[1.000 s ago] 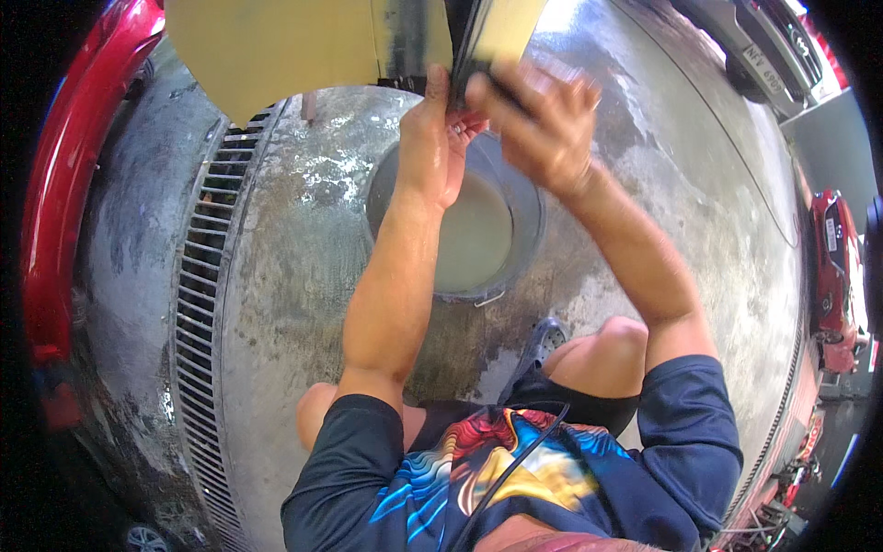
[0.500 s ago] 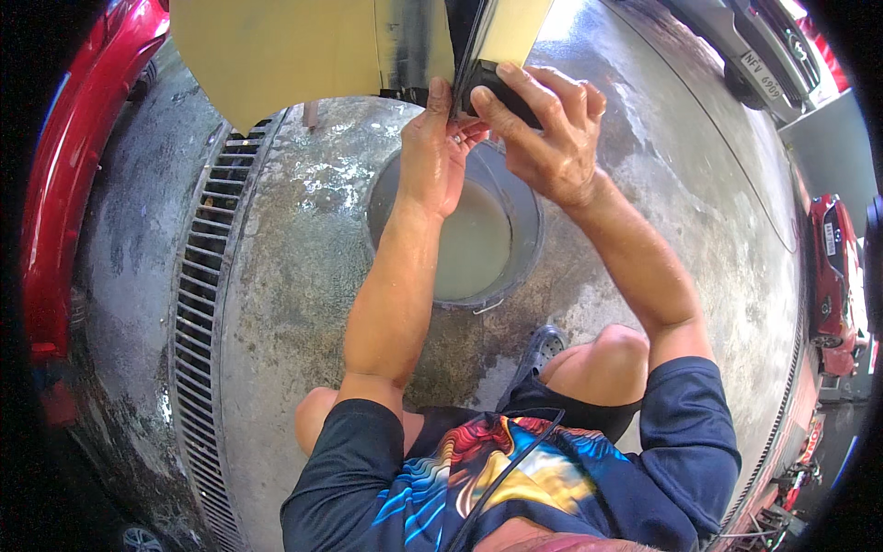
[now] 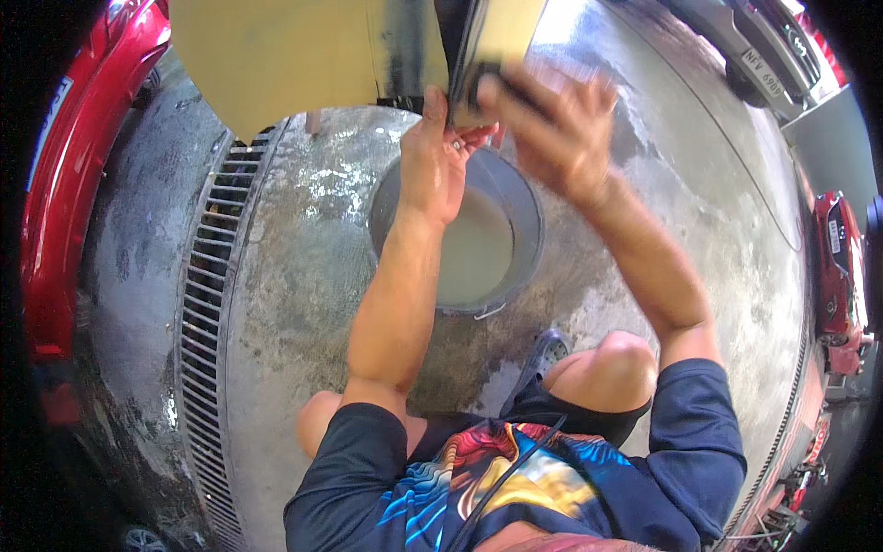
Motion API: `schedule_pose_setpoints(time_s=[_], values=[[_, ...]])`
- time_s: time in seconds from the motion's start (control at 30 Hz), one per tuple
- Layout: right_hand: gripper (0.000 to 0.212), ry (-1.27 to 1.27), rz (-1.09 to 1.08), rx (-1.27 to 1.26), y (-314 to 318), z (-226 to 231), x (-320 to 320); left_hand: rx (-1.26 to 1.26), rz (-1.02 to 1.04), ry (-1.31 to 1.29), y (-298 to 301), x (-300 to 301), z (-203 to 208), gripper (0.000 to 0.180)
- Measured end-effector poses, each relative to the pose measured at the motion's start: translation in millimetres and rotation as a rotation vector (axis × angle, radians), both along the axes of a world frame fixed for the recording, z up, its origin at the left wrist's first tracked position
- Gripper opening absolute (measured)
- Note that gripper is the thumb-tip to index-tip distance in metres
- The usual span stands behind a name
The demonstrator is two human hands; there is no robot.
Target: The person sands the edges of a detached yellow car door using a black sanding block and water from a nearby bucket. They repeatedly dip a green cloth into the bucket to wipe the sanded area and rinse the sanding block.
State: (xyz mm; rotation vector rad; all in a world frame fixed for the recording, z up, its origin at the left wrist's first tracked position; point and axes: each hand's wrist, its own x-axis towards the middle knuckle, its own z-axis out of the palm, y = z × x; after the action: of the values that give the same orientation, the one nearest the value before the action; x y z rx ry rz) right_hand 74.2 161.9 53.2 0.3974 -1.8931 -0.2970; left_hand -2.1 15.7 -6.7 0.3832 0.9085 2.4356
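A pale yellow panel [image 3: 294, 55] with dark streaks hangs at the top of the view. Beside it, across a dark gap, is a narrower yellow strip [image 3: 515, 32]. My left hand [image 3: 437, 170] grips the panel's lower corner at the gap, its thumb up along the front and its fingers curled beneath. Smeared by motion, my right hand [image 3: 566, 129] is closed round a black block [image 3: 487, 81] and presses it to the strip's lower end. Most of the block is hidden by the fingers.
Below my hands stands a grey bucket [image 3: 532, 216] of cloudy water on the wet concrete floor [image 3: 303, 248]. A metal drain grate [image 3: 207, 304] runs along the left. A red car body [image 3: 60, 212] is at far left, and a grey vehicle [image 3: 768, 55] at upper right.
My right hand has shifted slightly right and blurred, still with the black block. The left hand keeps its grip on the panel's corner. The whole view has shifted slightly.
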Motion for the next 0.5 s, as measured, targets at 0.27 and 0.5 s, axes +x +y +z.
schedule_pose_setpoints(time_s=[0.27,0.5], values=[[0.054,0.132,0.095,-0.061,-10,1,-15,-0.041,0.011,0.055,-1,-1,-3,0.073],[0.054,0.112,0.099,0.003,22,44,-19,-0.037,-0.020,0.081,-1,-3,-9,0.071]])
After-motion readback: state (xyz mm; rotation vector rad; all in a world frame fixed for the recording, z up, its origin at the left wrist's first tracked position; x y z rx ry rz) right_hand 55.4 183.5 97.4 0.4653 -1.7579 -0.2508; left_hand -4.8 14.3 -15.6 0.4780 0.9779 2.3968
